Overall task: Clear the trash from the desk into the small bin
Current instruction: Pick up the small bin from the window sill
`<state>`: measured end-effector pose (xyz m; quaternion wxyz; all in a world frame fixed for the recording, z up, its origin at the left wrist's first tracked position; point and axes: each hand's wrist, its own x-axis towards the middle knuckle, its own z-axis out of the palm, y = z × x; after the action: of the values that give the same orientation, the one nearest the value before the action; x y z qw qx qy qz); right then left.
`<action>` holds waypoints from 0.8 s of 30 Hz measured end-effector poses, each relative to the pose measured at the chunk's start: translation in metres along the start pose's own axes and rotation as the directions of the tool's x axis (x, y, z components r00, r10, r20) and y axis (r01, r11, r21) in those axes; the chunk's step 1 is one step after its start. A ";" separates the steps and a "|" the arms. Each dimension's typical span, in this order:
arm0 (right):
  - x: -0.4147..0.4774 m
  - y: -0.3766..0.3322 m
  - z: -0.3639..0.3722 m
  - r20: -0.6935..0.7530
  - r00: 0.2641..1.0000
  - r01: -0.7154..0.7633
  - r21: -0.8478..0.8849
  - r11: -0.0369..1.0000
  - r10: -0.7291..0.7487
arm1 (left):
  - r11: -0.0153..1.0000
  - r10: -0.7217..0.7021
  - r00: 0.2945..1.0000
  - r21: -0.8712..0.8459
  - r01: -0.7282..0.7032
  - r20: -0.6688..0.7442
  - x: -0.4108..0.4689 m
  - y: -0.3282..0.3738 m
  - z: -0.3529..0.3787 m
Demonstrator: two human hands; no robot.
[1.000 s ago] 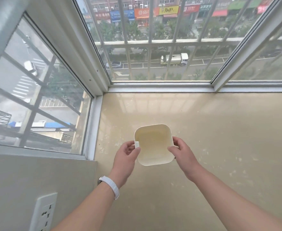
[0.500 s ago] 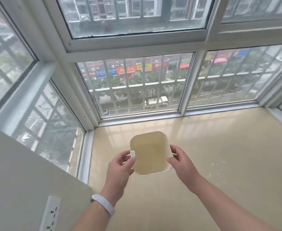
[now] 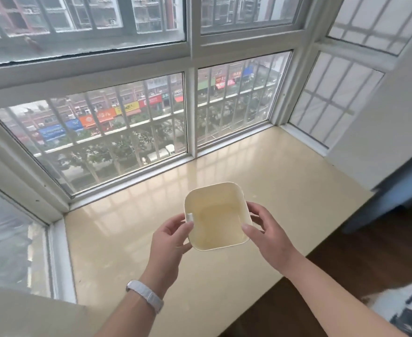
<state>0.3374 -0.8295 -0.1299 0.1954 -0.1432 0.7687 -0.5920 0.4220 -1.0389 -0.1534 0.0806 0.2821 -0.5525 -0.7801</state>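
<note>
A small cream square bin [image 3: 215, 215] with rounded corners hangs in the air above the beige window ledge [image 3: 285, 176], its opening facing me and nothing inside it. My left hand [image 3: 169, 237] grips its left wall, thumb on the rim by a small white tab. My right hand [image 3: 268, 233] holds the right wall, thumb on the rim and fingers behind. No trash and no desk are in view.
Barred windows [image 3: 117, 135] enclose the ledge on the far and left sides. A white wall [image 3: 389, 132] stands at the right, with a blue edge below it. Dark wood floor [image 3: 360, 263] lies at lower right, and a white and dark cloth-like thing [image 3: 404, 310] at the corner.
The view has swung up and to the right, bringing in the right wall, the floor and the ledge's front edge. Both hands keep the same hold on the bin.
</note>
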 end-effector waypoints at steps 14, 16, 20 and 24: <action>-0.006 0.057 -0.166 -0.325 0.934 -0.099 0.161 0.982 0.148 | 0.980 -0.059 0.972 0.201 0.012 0.229 0.035 -0.021 0.199; -0.003 0.065 -0.203 -0.350 0.923 -0.101 0.180 0.978 0.160 | 0.973 -0.072 0.964 0.230 0.011 0.258 0.042 -0.025 0.238; 0.003 0.084 -0.278 -0.405 0.901 -0.071 0.209 0.975 0.152 | 0.954 -0.086 0.953 0.299 -0.005 0.290 0.057 -0.034 0.320; -0.002 0.104 -0.349 -0.473 0.870 -0.042 0.208 0.977 0.138 | 0.937 -0.092 0.926 0.347 -0.044 0.367 0.061 -0.045 0.405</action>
<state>0.1763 -0.5037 -0.1527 0.0369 0.0651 0.7383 -0.6703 0.1654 -0.7180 -0.1230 -0.0882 0.1434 -0.6835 -0.7103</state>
